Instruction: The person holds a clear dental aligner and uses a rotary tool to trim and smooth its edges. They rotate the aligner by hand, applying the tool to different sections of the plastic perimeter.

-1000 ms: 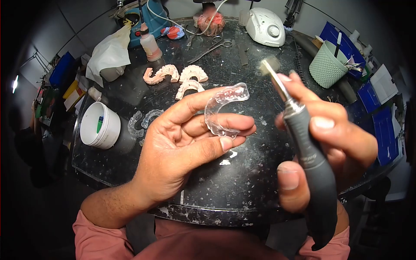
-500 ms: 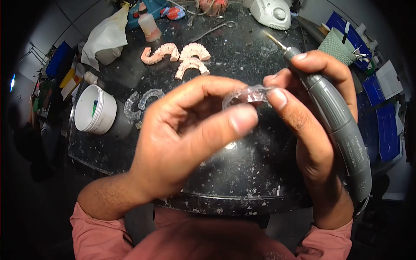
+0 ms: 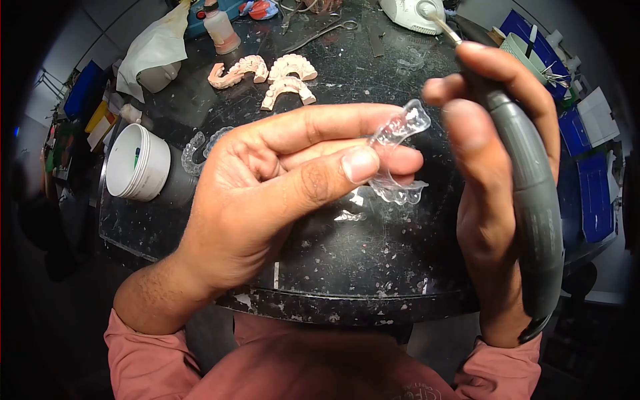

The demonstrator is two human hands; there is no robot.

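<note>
A clear dental aligner tray point(image 3: 398, 157) is pinched in the left hand point(image 3: 267, 193), thumb pressed over one side of the arch and the index and middle fingers laid behind it; it is held up above the dark speckled worktop point(image 3: 333, 267), just beside the right hand point(image 3: 493, 173). The right hand is closed around a grey rotary handpiece point(image 3: 533, 200), whose thin metal bur shaft point(image 3: 445, 27) points up and away from the tray, apart from it.

The tray is judged to be very light, thin-walled and springy — likely to flex or warp if squeezed across the open arch, and its glossy plastic is probably slippery. The firmer hold is judged to be along one leg of the arch, as it is taken now, with the other leg and the scalloped edge left free.

On the worktop behind, three pink plaster dental casts point(image 3: 267, 73) lie close together, two more clear trays point(image 3: 203, 143) rest beside a white tub point(image 3: 137, 163), and scissors point(image 3: 320, 30) lie near a white control unit point(image 3: 410, 13).
</note>
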